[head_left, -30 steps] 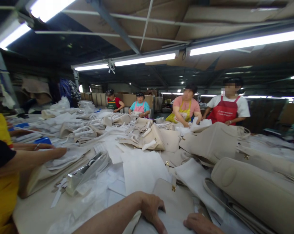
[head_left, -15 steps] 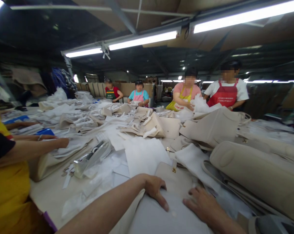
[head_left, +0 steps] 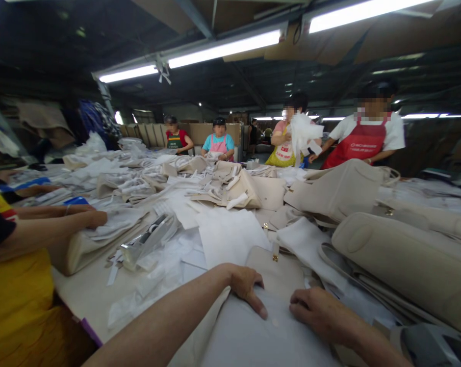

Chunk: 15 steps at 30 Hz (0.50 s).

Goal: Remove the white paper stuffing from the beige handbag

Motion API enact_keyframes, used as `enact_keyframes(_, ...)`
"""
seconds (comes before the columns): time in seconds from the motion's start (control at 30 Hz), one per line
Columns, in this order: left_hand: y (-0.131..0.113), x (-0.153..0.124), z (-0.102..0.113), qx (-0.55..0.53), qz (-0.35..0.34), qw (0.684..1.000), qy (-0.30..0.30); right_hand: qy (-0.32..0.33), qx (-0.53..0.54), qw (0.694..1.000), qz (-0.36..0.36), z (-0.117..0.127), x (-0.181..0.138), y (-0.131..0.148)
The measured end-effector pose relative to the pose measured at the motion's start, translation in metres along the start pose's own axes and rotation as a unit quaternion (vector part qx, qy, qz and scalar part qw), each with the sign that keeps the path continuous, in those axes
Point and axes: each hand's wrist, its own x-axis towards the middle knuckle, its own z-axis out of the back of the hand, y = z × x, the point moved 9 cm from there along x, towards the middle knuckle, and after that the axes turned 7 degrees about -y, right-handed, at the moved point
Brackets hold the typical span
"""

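Note:
Directly before me lies a cream handbag point(head_left: 274, 275), its flap end with a strap and small gold clasp point(head_left: 275, 258) pointing away. Its near part is a smooth pale surface with a small round spot. My left hand point(head_left: 248, 290) rests on the bag's left side, thumb stretched out and apart from the fingers. On the right side of the bag, my right hand point(head_left: 316, 312) has its fingers bent and drawn together at the tips; whatever lies under them is hidden. White padding sheet point(head_left: 234, 237) lies just beyond the bag.
More cream bags point(head_left: 402, 270) are heaped at right, with a grey device point(head_left: 437, 346) below them. A tape dispenser point(head_left: 144, 244) lies left of centre. At far left, a co-worker's forearms point(head_left: 58, 224) reach over the table. Several other people stand across the pile.
My right hand's fingers have gone from spread to bent together. My left hand stays nearly in place. Across the table, a co-worker has lifted white wrapping.

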Motion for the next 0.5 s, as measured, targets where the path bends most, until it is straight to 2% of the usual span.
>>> enact_keyframes(0.2,-0.014,-0.010,0.010,0.027,-0.010,0.999,-0.021,0.018,-0.042,0.999,-0.021,0.001,-0.009,0.014)
enact_keyframes(0.37,-0.053,-0.023,0.023,0.044,-0.073,0.991,-0.102,0.007,-0.067,0.998,-0.021,-0.004,-0.013,0.013)
enact_keyframes(0.43,-0.061,-0.027,0.021,0.062,-0.062,0.987,-0.135,0.006,-0.066,0.998,-0.023,-0.005,-0.014,0.013)
enact_keyframes(0.5,-0.065,-0.031,0.009,0.092,-0.053,0.986,-0.127,-0.001,-0.069,0.997,-0.023,-0.005,-0.015,0.012)
